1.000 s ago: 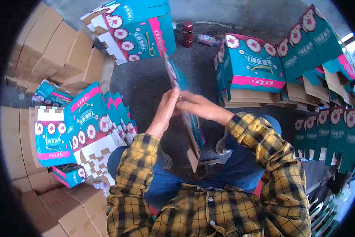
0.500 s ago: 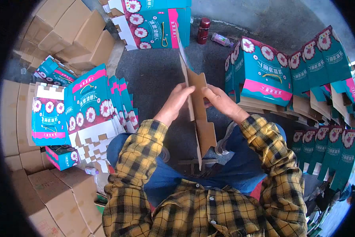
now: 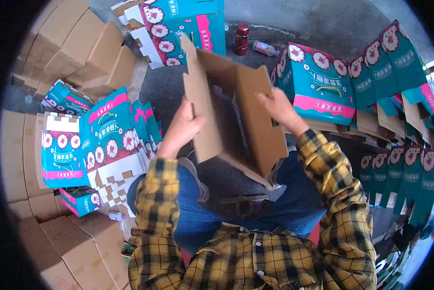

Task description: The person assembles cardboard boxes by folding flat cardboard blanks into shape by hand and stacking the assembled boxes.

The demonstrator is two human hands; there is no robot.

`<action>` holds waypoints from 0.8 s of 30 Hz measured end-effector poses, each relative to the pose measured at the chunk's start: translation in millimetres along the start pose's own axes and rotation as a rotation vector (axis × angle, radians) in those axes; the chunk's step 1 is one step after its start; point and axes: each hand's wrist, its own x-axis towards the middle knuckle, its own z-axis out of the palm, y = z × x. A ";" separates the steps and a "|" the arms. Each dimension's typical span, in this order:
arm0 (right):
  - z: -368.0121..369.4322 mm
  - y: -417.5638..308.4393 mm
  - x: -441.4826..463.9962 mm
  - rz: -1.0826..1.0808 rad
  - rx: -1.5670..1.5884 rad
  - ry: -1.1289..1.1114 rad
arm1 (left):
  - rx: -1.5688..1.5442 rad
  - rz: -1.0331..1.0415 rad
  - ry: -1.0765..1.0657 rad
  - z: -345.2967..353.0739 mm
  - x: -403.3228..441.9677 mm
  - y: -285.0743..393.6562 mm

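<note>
Between my hands a cardboard box (image 3: 260,121) stands spread into a four-sided sleeve, its brown inner faces showing and the dark floor visible through it. My left hand (image 3: 184,126) grips the left wall, thumb on the inside and fingers behind it. On the opposite wall, my right hand (image 3: 279,107) is closed over the edge, with the thumb inside and the other fingers hidden behind the panel. The box is held above the floor between my knees, its outer print turned away from me.
Flat teal and pink printed cartons (image 3: 108,130) are stacked at left, near piled brown boxes (image 3: 76,241). More printed cartons (image 3: 318,87) stand at right. Another printed carton (image 3: 188,36) lies ahead, beside a red flask (image 3: 242,39) and a plastic bottle (image 3: 265,48).
The box was nearly flat and edge-on; now it is opened into a wide sleeve. My left hand has moved left and my right hand right, pulling the walls apart.
</note>
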 end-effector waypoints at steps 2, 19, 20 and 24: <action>-13.5 8.2 13.3 -0.013 0.035 0.069 | 0.090 0.043 -0.107 -19.2 -17.3 7.1; 10.5 10.2 15.9 0.007 -0.189 0.017 | 1.025 -0.019 -0.286 37.1 -31.0 42.6; 10.5 11.4 13.5 -0.167 -0.243 0.266 | 1.023 -0.028 -0.298 37.0 -30.8 42.3; -6.7 -86.1 -36.8 -0.658 -0.521 0.399 | 1.016 -0.032 -0.281 35.9 -33.8 35.4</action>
